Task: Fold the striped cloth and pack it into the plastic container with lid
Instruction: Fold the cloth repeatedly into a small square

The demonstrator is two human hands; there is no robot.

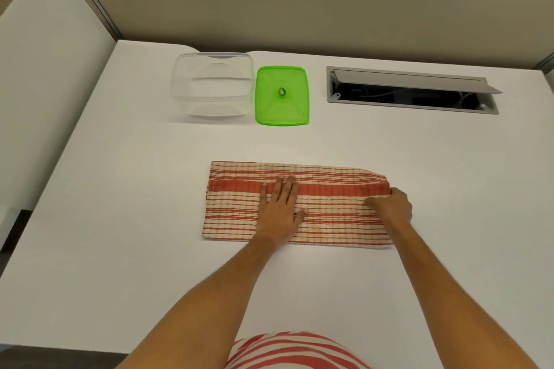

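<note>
While the striped cloth (299,204) lay on the white table (120,189) as a long flat band, it was being held in two places. The left hand (280,207) was pressed flat on the middle-left part, with the fingers straight and close together and the thumb out to the side. The right hand (391,204) was at the right end, and its fingers were curled down onto the short edge. That edge seemed to be pinched, but the fingertips were hidden, so the grip could not be told for sure.

The cloth looked soft, light and floppy. It was judged that it would bend anywhere and would not keep its shape once lifted. It did not look slippery, since it was ribbed. It could not be broken. A good place to take hold was thought to be the corners of a short end, so the end could be laid over onto the other one.

The clear plastic container (211,84) stood open at the far side of the table, well apart from the cloth. The green lid (281,94) lay just beside it, on its right. An open cable hatch (412,90) was seen further right.
</note>
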